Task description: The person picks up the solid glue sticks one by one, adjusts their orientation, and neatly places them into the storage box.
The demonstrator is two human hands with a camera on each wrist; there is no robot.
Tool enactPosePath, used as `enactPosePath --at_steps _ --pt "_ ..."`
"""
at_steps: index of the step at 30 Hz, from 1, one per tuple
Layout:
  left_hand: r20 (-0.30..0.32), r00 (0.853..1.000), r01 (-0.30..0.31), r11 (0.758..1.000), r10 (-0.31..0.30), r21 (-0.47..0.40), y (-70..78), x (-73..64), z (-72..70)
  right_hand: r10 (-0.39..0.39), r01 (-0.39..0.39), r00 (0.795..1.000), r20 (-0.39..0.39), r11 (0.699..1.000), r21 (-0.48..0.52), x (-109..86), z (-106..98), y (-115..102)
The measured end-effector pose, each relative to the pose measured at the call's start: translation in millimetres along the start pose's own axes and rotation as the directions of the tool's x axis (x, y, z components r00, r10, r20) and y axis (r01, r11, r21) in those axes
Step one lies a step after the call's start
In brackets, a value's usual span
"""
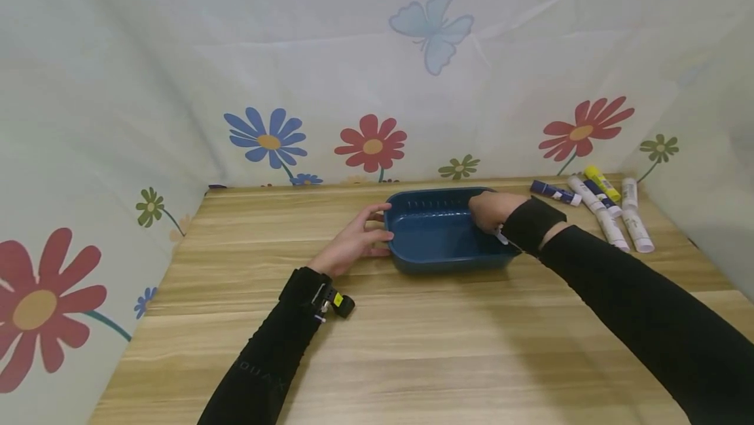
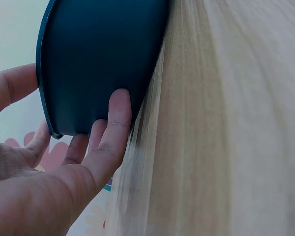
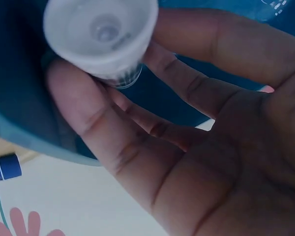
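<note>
On the table stands a dark blue plastic basket [image 1: 432, 238]. My left hand [image 1: 353, 240] rests its spread fingers against the basket's left end. In the left wrist view, the fingertips [image 2: 120, 101] touch the outer wall of the basket [image 2: 98, 59]. Reaching inside the basket's right end, my right hand [image 1: 493, 211] pinches a white glue stick. The right wrist view shows this glue stick [image 3: 101, 29] with its hollow end toward the camera, between thumb and fingers. Its far end is hidden behind the fingers.
Right of the basket lie several glue sticks: a dark blue one [image 1: 555, 192], a yellow one [image 1: 602, 183] and white ones [image 1: 637, 230], some touching each other. Behind the table hangs a white cloth [image 1: 318, 71] printed with flowers and a butterfly; it also rises along both sides.
</note>
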State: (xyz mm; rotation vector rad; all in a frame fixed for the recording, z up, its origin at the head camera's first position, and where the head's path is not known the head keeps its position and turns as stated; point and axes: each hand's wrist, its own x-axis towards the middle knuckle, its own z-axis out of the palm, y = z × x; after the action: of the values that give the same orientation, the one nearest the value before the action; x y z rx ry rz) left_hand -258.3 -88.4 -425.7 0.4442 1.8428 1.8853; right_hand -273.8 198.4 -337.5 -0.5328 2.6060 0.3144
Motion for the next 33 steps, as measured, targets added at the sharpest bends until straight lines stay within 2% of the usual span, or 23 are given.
enactPosePath --at_steps 6,10,14,17,22,26,29,33 --pt "0.01 1.0 -0.006 1.0 0.006 0.005 -1.1 2.0 2.6 0.096 -0.096 0.995 0.026 0.995 -0.003 1.9 6 -3" --pt "0.016 1.0 -0.006 1.0 0.006 0.0 -1.3 2.7 3.0 0.144 -0.142 0.989 0.026 0.988 -0.054 4.4 9 -5" --pt "0.015 1.0 -0.002 1.0 0.002 -0.003 -0.8 2.5 2.6 0.117 -0.116 0.993 0.011 0.991 -0.066 5.6 9 -4" --pt "0.018 1.0 -0.003 1.0 0.003 0.0 -0.6 2.2 1.7 0.088 -0.087 0.996 0.019 0.994 -0.068 12.5 12 2" --pt "0.016 1.0 0.0 1.0 0.0 0.003 -1.0 1.0 1.2 0.082 -0.077 0.995 0.049 0.992 -0.099 15.0 12 3" --pt "0.015 1.0 0.003 1.0 -0.003 -0.001 -1.4 0.7 1.2 0.063 -0.061 0.997 0.042 0.997 -0.04 7.5 5 2" --pt "0.012 1.0 0.001 1.0 -0.001 -0.003 -0.7 0.0 0.9 0.026 -0.025 1.0 -0.005 0.996 0.08 2.6 2 6" --pt "0.008 1.0 -0.001 1.0 0.001 0.006 0.4 -0.8 0.8 -0.025 0.036 0.999 -0.043 0.96 0.278 -9.7 -5 16"
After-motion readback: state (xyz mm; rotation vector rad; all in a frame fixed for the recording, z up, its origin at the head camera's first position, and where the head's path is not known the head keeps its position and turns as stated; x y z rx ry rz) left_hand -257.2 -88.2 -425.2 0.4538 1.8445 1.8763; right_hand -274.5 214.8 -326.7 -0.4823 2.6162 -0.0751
